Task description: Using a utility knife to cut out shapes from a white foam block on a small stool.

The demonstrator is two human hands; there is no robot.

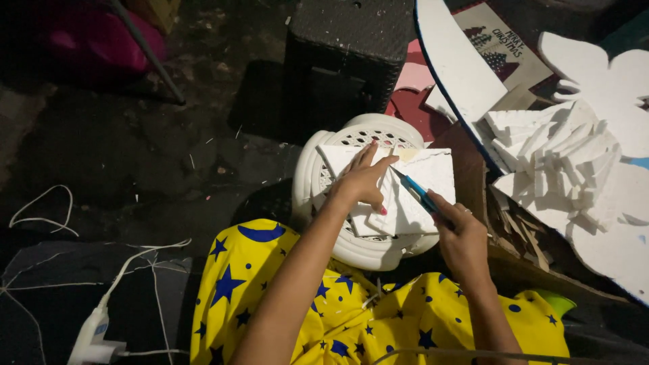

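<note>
My left hand presses flat, fingers spread, on a stack of white foam pieces lying on a white plastic stool. My right hand grips a blue-handled cutter whose blade tip touches the foam just right of my left fingers. Below the stool my lap is covered in yellow cloth with blue stars and moons.
A heap of cut white foam scraps lies to the right with large white foam shapes and a curved foam board. A dark woven box stands behind the stool. White cords and a plug lie at the left.
</note>
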